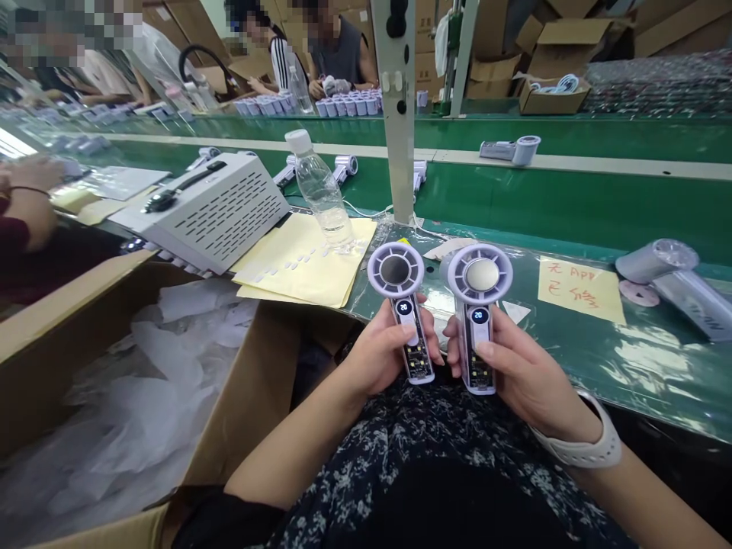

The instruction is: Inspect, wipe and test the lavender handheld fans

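Note:
My left hand is wrapped round the handle of a lilac handheld fan with a dark round centre. The thumb presses near the button below its lit display, which reads 20. In my right hand is a second handheld fan, lilac with a silvery centre, its display also reading 20. That thumb lies on the lower part of its button strip. Both fans stand side by side, heads up and faces toward me, slightly apart. Circuit boards show through the clear fronts of their handles.
A cardboard box of crumpled plastic bags stands at left. Behind it sit a grey vented metal box, yellow paper and a water bottle. At right lie a handwritten note and another fan. A post rises ahead.

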Available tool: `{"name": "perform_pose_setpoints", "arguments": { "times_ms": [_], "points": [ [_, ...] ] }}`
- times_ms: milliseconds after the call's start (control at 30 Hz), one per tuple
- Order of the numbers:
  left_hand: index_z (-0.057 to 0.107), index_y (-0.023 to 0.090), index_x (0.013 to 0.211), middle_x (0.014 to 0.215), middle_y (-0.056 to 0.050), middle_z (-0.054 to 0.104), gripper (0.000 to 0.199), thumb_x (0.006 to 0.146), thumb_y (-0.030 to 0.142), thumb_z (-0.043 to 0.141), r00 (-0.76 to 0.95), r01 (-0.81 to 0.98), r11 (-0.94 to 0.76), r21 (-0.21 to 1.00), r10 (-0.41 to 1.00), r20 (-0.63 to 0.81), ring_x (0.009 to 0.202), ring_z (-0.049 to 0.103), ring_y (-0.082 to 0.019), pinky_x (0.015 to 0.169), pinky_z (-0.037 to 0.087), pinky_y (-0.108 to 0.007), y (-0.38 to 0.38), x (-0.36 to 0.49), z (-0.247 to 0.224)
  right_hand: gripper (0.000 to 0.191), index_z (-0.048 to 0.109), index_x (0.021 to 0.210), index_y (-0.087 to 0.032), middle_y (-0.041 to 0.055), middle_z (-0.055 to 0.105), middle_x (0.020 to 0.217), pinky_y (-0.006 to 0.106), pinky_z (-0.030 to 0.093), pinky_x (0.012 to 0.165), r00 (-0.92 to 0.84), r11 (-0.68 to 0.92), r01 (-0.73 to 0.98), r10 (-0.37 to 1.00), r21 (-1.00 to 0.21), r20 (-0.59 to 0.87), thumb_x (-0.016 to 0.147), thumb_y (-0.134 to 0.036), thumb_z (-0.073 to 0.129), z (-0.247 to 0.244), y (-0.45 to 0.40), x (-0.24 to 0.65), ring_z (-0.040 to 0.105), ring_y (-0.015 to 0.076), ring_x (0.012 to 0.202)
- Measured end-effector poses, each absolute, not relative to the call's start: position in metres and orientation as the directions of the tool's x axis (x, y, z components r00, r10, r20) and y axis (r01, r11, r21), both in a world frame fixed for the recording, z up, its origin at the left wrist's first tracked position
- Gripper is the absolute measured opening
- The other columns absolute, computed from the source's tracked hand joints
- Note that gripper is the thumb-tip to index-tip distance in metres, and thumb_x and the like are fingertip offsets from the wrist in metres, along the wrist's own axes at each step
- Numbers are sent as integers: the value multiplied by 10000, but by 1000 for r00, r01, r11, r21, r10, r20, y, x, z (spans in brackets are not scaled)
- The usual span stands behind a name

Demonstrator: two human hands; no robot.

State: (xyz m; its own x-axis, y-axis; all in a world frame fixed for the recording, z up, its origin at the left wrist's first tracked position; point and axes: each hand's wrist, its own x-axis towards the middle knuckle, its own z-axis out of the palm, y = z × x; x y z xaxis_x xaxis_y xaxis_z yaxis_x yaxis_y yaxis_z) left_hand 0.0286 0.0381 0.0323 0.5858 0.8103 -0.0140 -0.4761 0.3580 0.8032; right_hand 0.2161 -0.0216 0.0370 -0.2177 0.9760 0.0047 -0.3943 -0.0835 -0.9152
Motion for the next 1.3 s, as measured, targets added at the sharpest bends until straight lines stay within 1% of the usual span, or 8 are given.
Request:
{"name": "perform_pose_setpoints", "arguments": {
  "times_ms": [133,333,567,967,1067,1167,1233,1300],
  "points": [
    [506,191,1094,807,29,623,388,814,322,740,525,-514,345,785,850,-29,631,647,-141,619,574,-313,41,31,28,173,620,1141,-264,20,605,1028,258,568,637,-132,-46,-396,991,-917,7,989,-346,601,29,-20,213,605,141,774],
    [505,190,1042,845,26,632,363,837,357,754,552,-458,256,851,833,46,652,662,-141,664,586,-332,39,28,26,206,609,1175,-273,9,603,994,244,560,626,-162,-34,-363,986,-931,27,983,-348,618,29,-19,215,599,132,754],
    [498,196,1100,884,14,637,448,814,396,779,542,-413,283,865,840,-16,695,681,-163,674,574,-331,41,26,25,222,614,1160,-253,21,618,1019,263,579,669,-170,-77,-401,985,-913,-8,963,-352,637,30,-14,213,624,144,792],
    [518,185,1078,918,-13,654,381,832,358,752,548,-394,291,872,836,-32,717,701,-186,697,573,-364,42,22,26,286,629,1019,-202,31,638,929,245,530,500,-65,-116,-382,993,-917,-98,898,-449,707,32,-14,214,604,122,619],
    [517,178,1061,976,-38,670,390,832,383,757,510,-343,278,897,857,-71,765,724,-201,723,567,-360,43,22,26,318,606,1012,-218,20,649,883,243,504,455,9,-148,-425,986,-893,-167,860,-462,744,30,-13,215,593,130,589],
    [489,187,1078,989,-50,693,472,808,426,795,491,-303,248,920,868,-73,773,736,-212,726,577,-362,42,23,26,314,609,1011,-227,25,674,853,254,485,424,-42,-164,-507,985,-846,-166,889,-504,692,28,-12,218,595,139,538],
    [458,207,1097,950,-45,715,555,779,488,816,478,-298,236,925,876,-70,711,733,-208,657,573,-337,41,25,26,385,653,990,-209,48,699,855,288,531,474,-122,-193,-554,981,-810,-150,922,-586,610,28,-11,219,610,145,534],
    [446,219,1107,907,-50,737,553,816,583,743,465,-305,244,921,882,-80,641,723,-208,577,553,-314,40,28,25,441,704,1000,-200,78,732,901,349,613,646,-143,-215,-573,976,-791,-162,938,-616,570,30,-11,219,687,190,664]
  ]
}}
